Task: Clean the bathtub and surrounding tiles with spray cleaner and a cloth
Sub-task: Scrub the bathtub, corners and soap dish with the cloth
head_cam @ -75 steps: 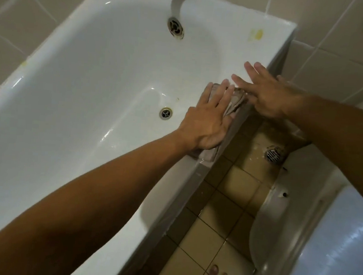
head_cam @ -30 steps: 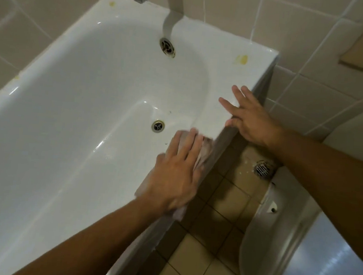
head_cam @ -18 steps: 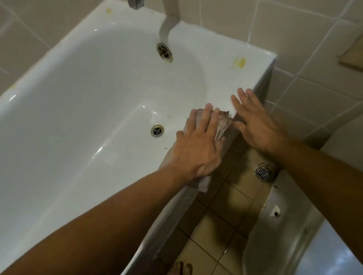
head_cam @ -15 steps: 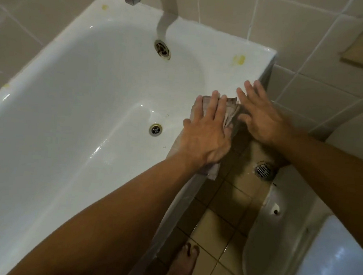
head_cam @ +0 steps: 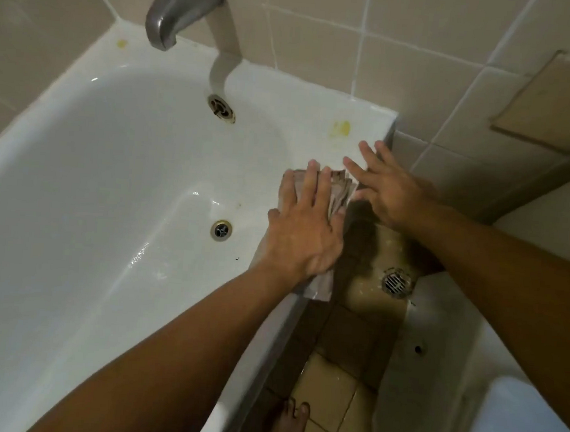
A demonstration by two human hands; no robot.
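A white bathtub [head_cam: 117, 177] fills the left of the head view. On its near rim lies a greyish cloth [head_cam: 341, 191], and my left hand [head_cam: 301, 230] presses flat on it with straight fingers. Part of the cloth hangs over the rim's outer edge below my wrist. My right hand [head_cam: 385, 185] rests open on the rim just beyond the cloth, fingers spread toward the corner. A yellow stain [head_cam: 341, 129] marks the rim ahead of my right hand. No spray cleaner is in view.
A metal spout [head_cam: 176, 9] juts from the beige wall tiles [head_cam: 425, 26] above the overflow [head_cam: 221, 107]. The tub drain [head_cam: 221, 230] sits left of my left hand. A floor drain [head_cam: 396, 281], a white toilet [head_cam: 467, 380] and my bare foot [head_cam: 287, 425] are at the right.
My left hand slid the cloth along the rim toward the tap end, from the nearer stretch up to my right hand. My right hand stayed on the rim, shifting slightly toward the corner.
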